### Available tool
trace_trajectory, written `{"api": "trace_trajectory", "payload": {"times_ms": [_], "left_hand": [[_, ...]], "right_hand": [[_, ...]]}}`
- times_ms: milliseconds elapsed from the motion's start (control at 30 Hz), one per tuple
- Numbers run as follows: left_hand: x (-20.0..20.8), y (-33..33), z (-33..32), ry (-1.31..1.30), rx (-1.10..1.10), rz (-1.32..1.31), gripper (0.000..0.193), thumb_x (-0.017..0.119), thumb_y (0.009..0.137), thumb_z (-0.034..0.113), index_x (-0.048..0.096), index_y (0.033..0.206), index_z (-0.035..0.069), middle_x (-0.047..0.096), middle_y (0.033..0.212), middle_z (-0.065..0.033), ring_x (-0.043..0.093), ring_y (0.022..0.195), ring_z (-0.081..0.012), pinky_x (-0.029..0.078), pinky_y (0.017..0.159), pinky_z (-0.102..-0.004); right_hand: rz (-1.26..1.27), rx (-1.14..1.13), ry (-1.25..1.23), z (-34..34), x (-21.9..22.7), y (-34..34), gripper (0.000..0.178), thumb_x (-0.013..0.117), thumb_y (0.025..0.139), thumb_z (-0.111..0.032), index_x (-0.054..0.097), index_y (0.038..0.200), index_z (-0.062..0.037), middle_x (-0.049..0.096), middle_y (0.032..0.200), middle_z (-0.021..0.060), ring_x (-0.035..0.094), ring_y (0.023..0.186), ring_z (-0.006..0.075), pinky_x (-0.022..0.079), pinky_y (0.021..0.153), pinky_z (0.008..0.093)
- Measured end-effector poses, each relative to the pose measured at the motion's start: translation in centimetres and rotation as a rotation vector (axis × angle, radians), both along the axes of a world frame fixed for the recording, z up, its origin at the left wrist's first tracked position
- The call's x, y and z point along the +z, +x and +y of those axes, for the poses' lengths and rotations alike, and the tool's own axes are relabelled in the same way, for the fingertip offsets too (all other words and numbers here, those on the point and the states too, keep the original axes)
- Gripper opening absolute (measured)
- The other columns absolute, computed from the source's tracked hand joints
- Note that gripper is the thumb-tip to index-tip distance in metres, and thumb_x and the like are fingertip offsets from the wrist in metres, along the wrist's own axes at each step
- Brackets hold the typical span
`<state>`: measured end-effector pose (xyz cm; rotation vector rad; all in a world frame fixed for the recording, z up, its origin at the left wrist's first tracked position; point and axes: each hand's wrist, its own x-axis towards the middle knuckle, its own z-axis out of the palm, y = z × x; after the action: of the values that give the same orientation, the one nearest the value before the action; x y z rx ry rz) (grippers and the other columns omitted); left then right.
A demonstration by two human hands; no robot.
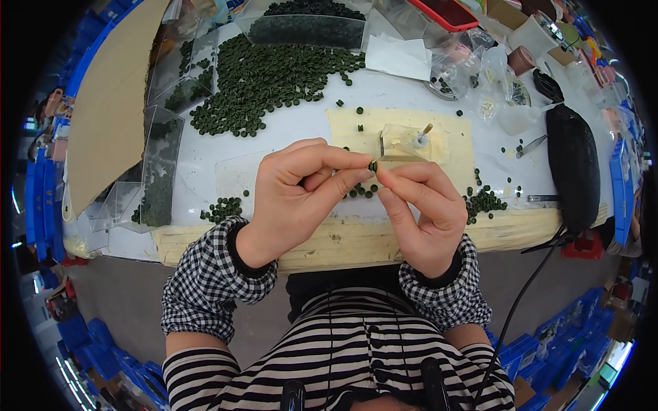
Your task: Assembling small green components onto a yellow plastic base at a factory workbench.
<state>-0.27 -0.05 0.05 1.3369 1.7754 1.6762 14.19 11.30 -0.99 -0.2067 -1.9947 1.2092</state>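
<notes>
Between the thumb and index finger of my left hand (295, 188) is a small dark green grooved disc (372, 166), held on its edge above the near part of the table. Close against its right side are the fingertips of my right hand (425, 212), thumb and index finger drawn together; whatever they pinch is too small to make out. Just beyond my hands, a small cream block (401, 142) bears a whitish nozzle-like piece with a brown stick. Several like discs lie under my fingers, partly hidden. A loose heap of discs (485, 202) sits right of my right hand.
A large pile of green discs (260, 82) spreads at the far left, beside clear plastic trays (161, 171) and a cardboard sheet (110, 103). White paper (399, 56), a red-cased phone (449, 12), plastic bags (493, 75) and a black pouch (573, 168) stand far and right.
</notes>
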Motion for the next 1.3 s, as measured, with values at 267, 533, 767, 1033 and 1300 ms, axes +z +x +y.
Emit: {"api": "trace_trajectory", "payload": {"times_ms": [267,533,767,1033,1300], "left_hand": [[0.22,0.10,-0.17,-0.013,0.003,0.011,0.020,0.073,0.076,0.000,0.073,0.096,0.004,0.032,0.056,0.0053,0.031,0.051,-0.0039,0.025,0.048,-0.0222],[0.14,0.08,-0.07,0.005,-0.020,-0.019,0.022,0.073,0.076,0.000,0.072,0.098,0.004,0.032,0.057,0.0056,0.031,0.052,-0.0033,0.025,0.049,-0.0216],[0.77,0.03,-0.25,-0.054,-0.038,-0.005,0.021,0.071,0.078,-0.004,0.071,0.098,0.000,0.037,0.056,0.0063,0.036,0.055,-0.0041,0.033,0.052,-0.0208],[0.33,0.06,-0.15,-0.020,-0.042,-0.045,0.022,0.072,0.077,-0.003,0.071,0.099,0.001,0.035,0.057,0.0064,0.034,0.054,-0.0039,0.031,0.051,-0.0209],[0.59,0.15,-0.21,-0.049,-0.050,-0.130,0.022,0.072,0.078,-0.003,0.071,0.100,0.001,0.036,0.058,0.0067,0.035,0.056,-0.0039,0.033,0.053,-0.0204]], "right_hand": [[-0.003,-0.005,-0.003,-0.04,0.25,0.20,0.033,0.067,0.077,0.010,0.069,0.108,-0.0001,0.062,0.088,0.0083,0.059,0.075,0.0146,0.048,0.066,0.0234],[0.010,-0.011,-0.004,-0.04,0.29,0.21,0.032,0.066,0.077,0.010,0.069,0.108,-0.0007,0.062,0.088,0.0084,0.059,0.075,0.0149,0.048,0.068,0.0237],[0.014,-0.007,-0.008,-0.07,0.33,0.15,0.032,0.066,0.078,0.010,0.069,0.108,-0.0006,0.062,0.088,0.0083,0.059,0.076,0.0149,0.048,0.068,0.0236],[0.019,-0.001,-0.013,-0.03,0.33,0.25,0.032,0.066,0.078,0.009,0.069,0.108,-0.0006,0.061,0.089,0.0086,0.059,0.076,0.0147,0.048,0.068,0.0237],[0.014,-0.007,-0.013,-0.15,0.27,0.26,0.033,0.067,0.077,0.009,0.069,0.108,-0.0012,0.062,0.089,0.0082,0.059,0.076,0.0151,0.048,0.067,0.0240]]}}
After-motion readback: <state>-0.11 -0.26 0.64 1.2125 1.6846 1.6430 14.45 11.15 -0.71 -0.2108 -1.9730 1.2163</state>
